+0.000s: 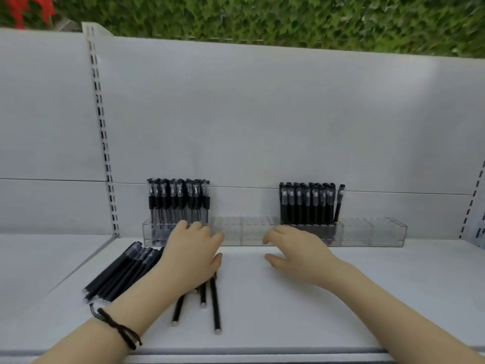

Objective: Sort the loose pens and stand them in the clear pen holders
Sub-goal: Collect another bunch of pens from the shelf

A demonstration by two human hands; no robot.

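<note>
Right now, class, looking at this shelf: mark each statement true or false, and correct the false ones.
1. A left bunch and a right bunch of pens stand in the clear holders. True.
2. The loose pens lie on the right half of the shelf. False: they lie at the left, beside and under the left hand.
3. The right hand grips a pen. False: it holds nothing, and its fingers are spread.
4. A dark bracelet circles the left wrist. True.
</note>
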